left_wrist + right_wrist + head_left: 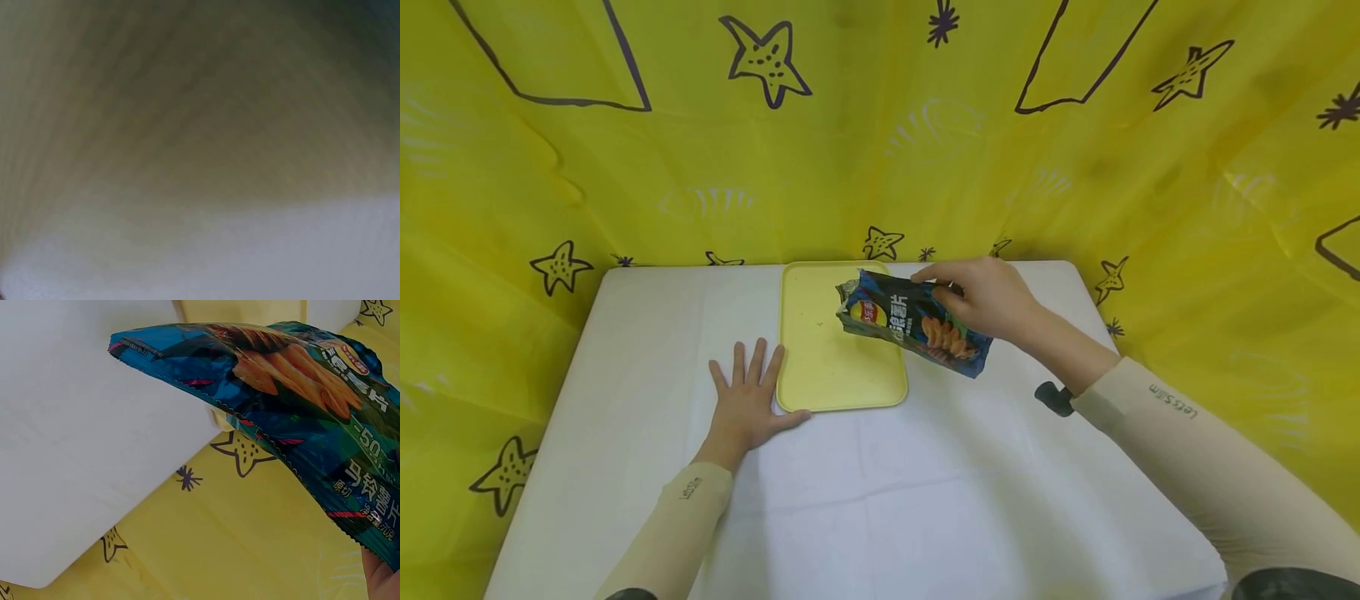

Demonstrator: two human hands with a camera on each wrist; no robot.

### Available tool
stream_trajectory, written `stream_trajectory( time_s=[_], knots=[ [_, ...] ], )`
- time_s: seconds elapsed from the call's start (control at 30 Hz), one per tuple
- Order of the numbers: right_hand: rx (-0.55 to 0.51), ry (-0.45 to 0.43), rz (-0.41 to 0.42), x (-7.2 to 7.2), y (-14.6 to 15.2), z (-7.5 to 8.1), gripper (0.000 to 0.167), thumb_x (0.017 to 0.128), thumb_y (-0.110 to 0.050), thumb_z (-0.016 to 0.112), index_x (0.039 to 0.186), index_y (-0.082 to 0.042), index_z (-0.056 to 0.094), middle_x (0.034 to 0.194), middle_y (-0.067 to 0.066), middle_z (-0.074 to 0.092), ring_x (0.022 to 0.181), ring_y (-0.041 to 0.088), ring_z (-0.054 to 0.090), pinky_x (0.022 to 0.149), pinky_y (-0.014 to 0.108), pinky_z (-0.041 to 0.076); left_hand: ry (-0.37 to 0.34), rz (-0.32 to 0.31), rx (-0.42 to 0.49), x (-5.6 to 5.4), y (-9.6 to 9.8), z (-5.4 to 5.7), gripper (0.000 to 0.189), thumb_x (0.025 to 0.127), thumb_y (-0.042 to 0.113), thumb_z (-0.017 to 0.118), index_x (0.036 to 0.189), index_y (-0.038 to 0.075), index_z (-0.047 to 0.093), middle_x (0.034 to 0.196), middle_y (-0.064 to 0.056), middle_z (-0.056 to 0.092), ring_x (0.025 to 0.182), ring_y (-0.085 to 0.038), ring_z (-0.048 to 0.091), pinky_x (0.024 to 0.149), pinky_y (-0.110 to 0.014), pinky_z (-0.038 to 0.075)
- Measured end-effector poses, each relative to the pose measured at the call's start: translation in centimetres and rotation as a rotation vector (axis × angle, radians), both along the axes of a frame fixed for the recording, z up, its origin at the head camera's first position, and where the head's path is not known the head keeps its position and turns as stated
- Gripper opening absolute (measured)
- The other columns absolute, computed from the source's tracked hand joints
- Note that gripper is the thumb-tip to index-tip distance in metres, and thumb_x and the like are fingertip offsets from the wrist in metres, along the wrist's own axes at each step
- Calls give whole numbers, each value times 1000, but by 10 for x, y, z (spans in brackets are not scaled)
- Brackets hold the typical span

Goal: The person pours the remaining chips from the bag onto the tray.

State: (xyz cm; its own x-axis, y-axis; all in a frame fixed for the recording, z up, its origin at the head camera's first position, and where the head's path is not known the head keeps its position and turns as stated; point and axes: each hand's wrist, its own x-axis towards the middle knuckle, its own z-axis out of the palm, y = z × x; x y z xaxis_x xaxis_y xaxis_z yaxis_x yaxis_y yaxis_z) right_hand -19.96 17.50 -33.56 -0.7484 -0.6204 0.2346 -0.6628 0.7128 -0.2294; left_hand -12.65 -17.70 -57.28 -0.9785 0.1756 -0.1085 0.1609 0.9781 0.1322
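My right hand [992,298] pinches a dark blue chip bag [917,325] by its upper edge. The bag lies tilted in the air, its torn end pointing left over the yellow tray [797,387] and its sealed end lower, to the right. In the right wrist view the chip bag [281,394] shows pictured chips and white lettering, with part of a finger at the lower right. My left hand [747,410] rests with fingers spread on the white table, beside the tray's lower left corner. The left wrist view is a blur of sleeve and white cloth.
A white cloth covers the table [850,508]. Behind it and at both sides hangs a yellow curtain [850,158] with drawn starfish. A tiny crumb-like speck lies on the tray. A small black device sits under my right wrist.
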Motion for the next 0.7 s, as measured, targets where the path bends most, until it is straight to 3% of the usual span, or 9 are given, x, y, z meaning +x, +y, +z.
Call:
stream_trajectory(
  time_s=[0.27, 0.7],
  knots=[
    [53, -24, -31, 0, -4, 4, 29, 95, -13, 61, 119, -23, 74, 80, 1, 72, 43, 10, 33, 44, 27, 28, 7, -3, -6, -1, 0, -1, 124, 69, 100, 29, 162, 21, 5, 168, -13, -4, 151, -45, -14, 107, -73, -18],
    [91, -53, -24, -2, -7, 6, 31, 96, -13, 60, 120, -25, 74, 52, -5, 48, 41, 11, 29, 43, 26, 25, -7, 1, -18, -1, -1, -1, 124, 69, 100, 26, 162, 22, 3, 168, -12, -5, 151, -44, -15, 107, -73, -18]
  ],
)
